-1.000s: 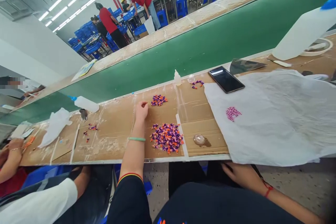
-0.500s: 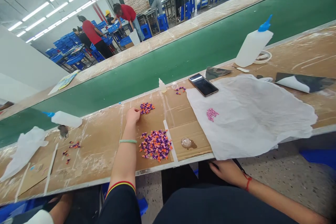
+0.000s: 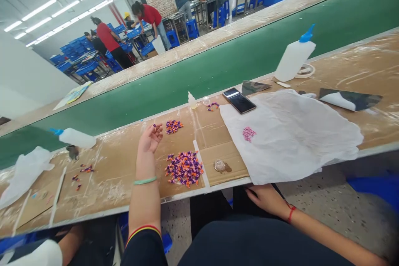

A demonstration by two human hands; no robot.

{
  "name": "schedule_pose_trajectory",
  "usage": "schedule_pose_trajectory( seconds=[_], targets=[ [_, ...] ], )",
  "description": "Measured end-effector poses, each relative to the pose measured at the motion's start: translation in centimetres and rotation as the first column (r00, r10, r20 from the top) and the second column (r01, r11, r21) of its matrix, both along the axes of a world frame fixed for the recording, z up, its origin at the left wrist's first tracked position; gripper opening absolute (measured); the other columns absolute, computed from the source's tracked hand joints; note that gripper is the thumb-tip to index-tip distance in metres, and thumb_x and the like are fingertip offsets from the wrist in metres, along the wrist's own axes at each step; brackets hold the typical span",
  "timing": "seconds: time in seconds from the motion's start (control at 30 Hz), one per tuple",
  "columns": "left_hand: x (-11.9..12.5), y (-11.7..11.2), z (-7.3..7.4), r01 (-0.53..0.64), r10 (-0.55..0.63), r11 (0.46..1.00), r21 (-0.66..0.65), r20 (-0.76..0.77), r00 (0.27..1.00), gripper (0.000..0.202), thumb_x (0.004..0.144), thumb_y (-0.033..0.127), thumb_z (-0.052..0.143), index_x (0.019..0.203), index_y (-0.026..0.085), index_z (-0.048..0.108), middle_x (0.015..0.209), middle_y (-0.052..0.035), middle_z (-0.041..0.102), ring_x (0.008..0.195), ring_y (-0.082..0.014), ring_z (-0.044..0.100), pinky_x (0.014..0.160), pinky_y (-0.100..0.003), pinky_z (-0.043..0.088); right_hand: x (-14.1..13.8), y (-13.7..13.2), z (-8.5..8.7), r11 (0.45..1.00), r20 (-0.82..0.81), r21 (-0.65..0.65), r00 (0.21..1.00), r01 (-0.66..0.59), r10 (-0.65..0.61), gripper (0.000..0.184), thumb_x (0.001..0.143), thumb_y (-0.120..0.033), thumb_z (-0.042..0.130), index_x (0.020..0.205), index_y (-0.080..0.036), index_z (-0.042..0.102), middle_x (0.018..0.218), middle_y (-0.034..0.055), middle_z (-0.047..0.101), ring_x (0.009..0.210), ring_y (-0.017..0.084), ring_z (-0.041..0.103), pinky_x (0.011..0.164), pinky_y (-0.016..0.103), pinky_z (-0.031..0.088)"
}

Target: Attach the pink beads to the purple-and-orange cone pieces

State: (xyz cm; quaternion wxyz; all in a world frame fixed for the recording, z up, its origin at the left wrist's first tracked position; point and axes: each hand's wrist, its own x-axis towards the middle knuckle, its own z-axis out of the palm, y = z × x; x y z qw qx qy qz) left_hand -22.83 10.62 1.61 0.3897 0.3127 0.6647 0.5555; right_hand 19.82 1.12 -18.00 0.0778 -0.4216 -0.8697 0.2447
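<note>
My left hand (image 3: 151, 138) is raised over the table, palm turned up. Its thumb and fingers pinch a small purple piece (image 3: 155, 126); the details are too small to make out. Just right of it lies a small pile of purple-and-orange pieces (image 3: 174, 126). A larger heap of the same kind of pieces (image 3: 184, 168) sits nearer the front edge. Below the table edge, my right hand (image 3: 264, 197) rests on my leg with the thumb apart from the fingers. It appears to hold nothing, though the fingers are partly hidden.
A white sheet (image 3: 296, 141) bears small pink pieces (image 3: 249, 134). A phone (image 3: 239, 100), a small dropper bottle (image 3: 191, 100) and a round clear lid-like disc (image 3: 219, 166) lie about. White bottles (image 3: 294, 60) with blue tips stand farther out. A green belt (image 3: 224, 64) runs behind. Another person's arm (image 3: 71, 243) is at lower left.
My left hand has drawn back left from the small pile and turned palm up, with a purple piece now showing in its fingers. My right hand stays on my leg.
</note>
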Motion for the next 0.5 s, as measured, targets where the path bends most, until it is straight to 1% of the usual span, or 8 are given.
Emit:
schedule_pose_trajectory(
  seconds=[0.07,0.13,0.2,0.27,0.37,0.43,0.5],
  targets=[
    [0.7,-1.3,0.6,0.021,-0.028,0.997,0.068,0.102,0.994,0.017,0.090,0.034,0.067,0.084,0.019,0.061,0.092,-0.0050,0.071,0.073,-0.0111,0.064,0.065,-0.023,0.050,0.1,0.2,-0.2,1.000,0.003,-0.020,1.000,-0.016,0.016,0.042,0.096,-0.027,0.039,0.101,-0.018,0.080,0.112,0.0158,0.076,0.103,0.034,0.072,0.095,0.048,0.054],
    [1.8,-2.3,1.1,0.050,-0.071,0.991,0.122,0.179,0.981,0.021,0.084,0.034,0.073,0.080,0.019,0.059,0.081,-0.0023,0.067,0.063,-0.0090,0.059,0.058,-0.021,0.047,0.0,0.3,-0.1,0.999,0.000,-0.045,1.000,-0.030,0.030,0.043,0.096,-0.027,0.038,0.099,-0.018,0.080,0.108,0.0167,0.077,0.101,0.034,0.073,0.093,0.049,0.054],
    [3.0,-3.1,1.5,0.084,-0.123,0.982,0.169,0.231,0.965,0.023,0.080,0.034,0.075,0.079,0.019,0.058,0.073,0.0008,0.060,0.056,-0.0070,0.052,0.053,-0.019,0.043,-0.1,0.2,0.5,0.996,-0.012,-0.077,0.999,-0.043,0.042,0.041,0.095,-0.026,0.039,0.099,-0.018,0.080,0.106,0.0161,0.077,0.100,0.033,0.072,0.092,0.048,0.055],
    [4.1,-3.6,2.0,0.119,-0.172,0.971,0.207,0.259,0.950,0.025,0.077,0.034,0.078,0.079,0.019,0.058,0.068,0.0030,0.055,0.053,-0.0057,0.047,0.049,-0.017,0.039,-0.2,0.0,1.6,0.991,-0.032,-0.116,0.998,-0.064,0.061,0.036,0.092,-0.024,0.044,0.098,-0.020,0.079,0.104,0.0143,0.077,0.097,0.031,0.072,0.091,0.045,0.055],
    [5.7,-4.2,2.7,0.157,-0.219,0.959,0.237,0.264,0.939,0.029,0.068,0.034,0.084,0.078,0.018,0.062,0.064,0.0042,0.053,0.049,-0.0047,0.043,0.045,-0.015,0.034,-0.2,-0.5,4.3,0.977,-0.082,-0.176,0.991,-0.119,0.106,0.029,0.090,-0.024,0.050,0.100,-0.022,0.077,0.103,0.0095,0.077,0.097,0.025,0.071,0.090,0.036,0.054],
    [6.6,-4.4,3.0,0.172,-0.234,0.954,0.244,0.254,0.939,0.031,0.064,0.035,0.087,0.076,0.018,0.064,0.061,0.0044,0.053,0.048,-0.0044,0.041,0.044,-0.015,0.032,-0.1,-0.6,6.9,0.955,-0.147,-0.255,0.982,-0.152,0.117,0.027,0.092,-0.026,0.050,0.100,-0.023,0.075,0.101,0.0068,0.076,0.095,0.021,0.071,0.086,0.031,0.054],
    [7.7,-4.7,3.1,0.189,-0.250,0.951,0.246,0.250,0.935,0.030,0.063,0.034,0.088,0.075,0.017,0.066,0.059,0.0043,0.053,0.047,-0.0044,0.040,0.043,-0.015,0.031,0.1,-0.3,9.9,0.910,-0.256,-0.377,0.964,-0.171,0.074,0.026,0.095,-0.029,0.049,0.100,-0.022,0.073,0.101,0.0070,0.076,0.094,0.020,0.070,0.086,0.030,0.054]
  ],
)
